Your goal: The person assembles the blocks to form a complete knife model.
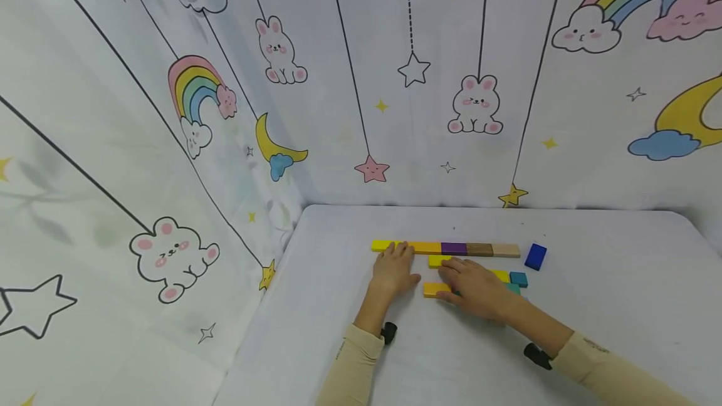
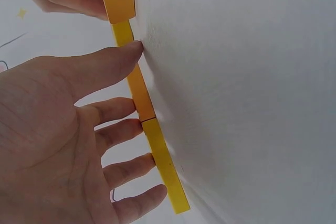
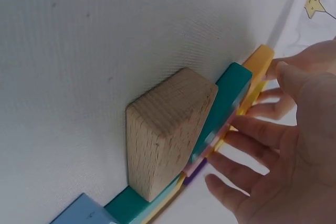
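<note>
A back row of flat blocks on the table runs from a yellow block [image 1: 381, 245] through an orange block [image 1: 427, 248], a purple block [image 1: 454, 249] and a brown block [image 1: 479, 249] to a tan block [image 1: 507, 250]. My left hand [image 1: 393, 270] touches its yellow and orange end, fingers spread, fingertips along the edge in the left wrist view. Over two shorter rows in front lies my right hand [image 1: 472, 286], hiding their middle; its fingers are loosely extended along the blocks. Near it, a teal block [image 3: 226, 100] and a light wooden block [image 3: 173, 124] show in the right wrist view.
A dark blue block [image 1: 535, 257] lies apart, right of the back row. A small teal block [image 1: 518, 279] ends the middle row. Behind the white table [image 1: 615, 306] rises a printed cloth wall [image 1: 338, 111], with another at the left.
</note>
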Demonstrator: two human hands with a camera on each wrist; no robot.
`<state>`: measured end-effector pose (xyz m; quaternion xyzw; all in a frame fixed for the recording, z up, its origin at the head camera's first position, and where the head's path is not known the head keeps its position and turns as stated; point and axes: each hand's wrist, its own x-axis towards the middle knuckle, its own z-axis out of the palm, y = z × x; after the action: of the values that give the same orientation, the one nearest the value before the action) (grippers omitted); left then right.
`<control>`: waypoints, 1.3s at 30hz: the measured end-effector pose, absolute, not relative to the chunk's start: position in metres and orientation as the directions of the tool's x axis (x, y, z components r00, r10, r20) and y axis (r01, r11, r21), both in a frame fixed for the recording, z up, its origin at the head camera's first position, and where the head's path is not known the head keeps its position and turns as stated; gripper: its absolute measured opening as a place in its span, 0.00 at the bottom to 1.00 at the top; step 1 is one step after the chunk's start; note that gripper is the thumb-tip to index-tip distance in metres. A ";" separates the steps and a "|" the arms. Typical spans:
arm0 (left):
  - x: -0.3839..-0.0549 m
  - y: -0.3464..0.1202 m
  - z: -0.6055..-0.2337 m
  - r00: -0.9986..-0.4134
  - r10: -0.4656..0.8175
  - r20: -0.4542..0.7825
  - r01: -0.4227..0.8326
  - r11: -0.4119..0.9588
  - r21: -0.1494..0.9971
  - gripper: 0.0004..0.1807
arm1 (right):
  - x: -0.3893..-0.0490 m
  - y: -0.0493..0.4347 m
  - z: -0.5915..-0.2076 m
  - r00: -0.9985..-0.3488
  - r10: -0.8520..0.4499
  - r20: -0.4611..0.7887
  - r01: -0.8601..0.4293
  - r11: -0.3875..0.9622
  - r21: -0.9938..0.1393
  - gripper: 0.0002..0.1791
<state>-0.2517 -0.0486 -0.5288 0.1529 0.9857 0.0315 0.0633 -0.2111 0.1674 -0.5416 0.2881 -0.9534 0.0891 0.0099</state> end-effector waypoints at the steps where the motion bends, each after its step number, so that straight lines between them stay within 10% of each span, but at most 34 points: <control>1: -0.252 -0.048 -0.529 -0.945 0.305 -0.117 0.297 0.951 0.083 0.39 | -0.211 0.167 -0.542 -0.835 -0.546 0.071 -0.550 0.819 -0.162 0.34; 39: -0.255 -0.048 -0.535 -0.944 0.311 -0.111 0.303 0.949 0.083 0.38 | -0.213 0.160 -0.546 -0.827 -0.556 0.082 -0.562 0.814 -0.147 0.38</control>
<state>-0.2546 -0.0477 -0.5346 0.1556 0.9854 0.0325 0.0612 -0.2132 0.1604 -0.5456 0.2935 -0.9522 0.0827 0.0176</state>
